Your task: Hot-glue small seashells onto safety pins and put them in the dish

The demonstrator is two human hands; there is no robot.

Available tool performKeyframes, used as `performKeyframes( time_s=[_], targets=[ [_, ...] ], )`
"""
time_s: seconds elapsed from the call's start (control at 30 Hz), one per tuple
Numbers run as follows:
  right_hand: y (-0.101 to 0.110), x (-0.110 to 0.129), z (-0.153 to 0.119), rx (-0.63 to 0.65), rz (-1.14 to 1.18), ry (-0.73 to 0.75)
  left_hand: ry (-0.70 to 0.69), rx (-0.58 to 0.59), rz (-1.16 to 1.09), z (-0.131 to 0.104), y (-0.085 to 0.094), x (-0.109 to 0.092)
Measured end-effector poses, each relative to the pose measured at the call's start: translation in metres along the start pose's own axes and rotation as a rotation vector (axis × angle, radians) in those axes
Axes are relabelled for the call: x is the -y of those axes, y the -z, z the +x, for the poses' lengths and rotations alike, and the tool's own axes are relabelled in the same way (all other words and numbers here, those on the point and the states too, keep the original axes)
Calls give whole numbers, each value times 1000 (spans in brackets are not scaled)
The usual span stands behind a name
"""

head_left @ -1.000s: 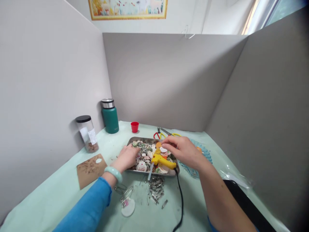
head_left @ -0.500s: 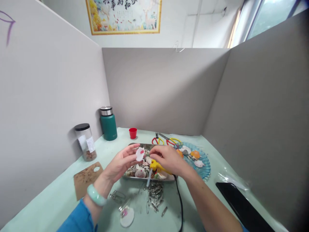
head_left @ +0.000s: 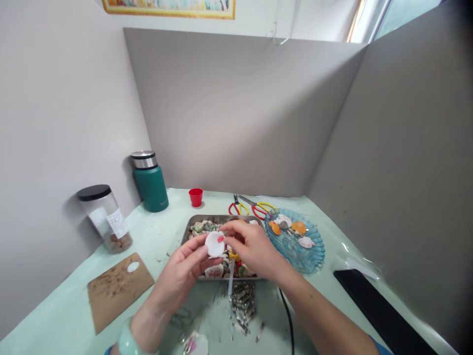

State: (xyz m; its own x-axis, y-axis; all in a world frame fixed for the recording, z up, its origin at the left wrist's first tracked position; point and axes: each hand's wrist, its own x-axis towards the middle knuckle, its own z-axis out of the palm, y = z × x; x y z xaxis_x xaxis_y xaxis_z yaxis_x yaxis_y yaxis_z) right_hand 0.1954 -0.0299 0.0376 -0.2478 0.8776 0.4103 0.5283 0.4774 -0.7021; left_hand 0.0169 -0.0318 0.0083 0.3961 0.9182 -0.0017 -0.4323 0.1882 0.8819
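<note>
Two hands meet above the tray, and between them we see one white round piece [head_left: 212,244] with a small red spot [head_left: 220,238] near its right edge. This piece is the thing in work. The left hand [head_left: 186,268] holds it at its left side, with the thumb and fingers closed narrowly on it. The right hand [head_left: 253,246] has its fingertips near together, just at the red spot; if they grip it or only touch it, we cannot tell.

Below the hands is the metal tray [head_left: 184,235], which is full of shells [head_left: 201,227]. A yellow tool [head_left: 234,256] is partly hidden by the right hand, and its pale stick [head_left: 231,281] reaches over the near rim of the tray. Just in front of the tray we find a heap of metal pins [head_left: 243,301]. To the left of this heap, at the bottom, lies another white disc [head_left: 200,344] with a pink mark.

To the right of the tray is the blue plate [head_left: 303,259], which bears orange and white shells. Behind the tray we notice scissors [head_left: 264,206] and a red cup [head_left: 195,197]. On the left there is a brown board [head_left: 118,296].
</note>
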Motion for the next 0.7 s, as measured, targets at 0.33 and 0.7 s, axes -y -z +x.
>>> performKeyframes(
  time_s=[0.33, 0.7],
  targets=[
    [1, 6, -3, 45, 108, -40, 5, -39, -20, 0, -5, 5],
    [4, 12, -2, 1, 97, 5, -333, -267, 501, -1, 0, 12]
  ],
)
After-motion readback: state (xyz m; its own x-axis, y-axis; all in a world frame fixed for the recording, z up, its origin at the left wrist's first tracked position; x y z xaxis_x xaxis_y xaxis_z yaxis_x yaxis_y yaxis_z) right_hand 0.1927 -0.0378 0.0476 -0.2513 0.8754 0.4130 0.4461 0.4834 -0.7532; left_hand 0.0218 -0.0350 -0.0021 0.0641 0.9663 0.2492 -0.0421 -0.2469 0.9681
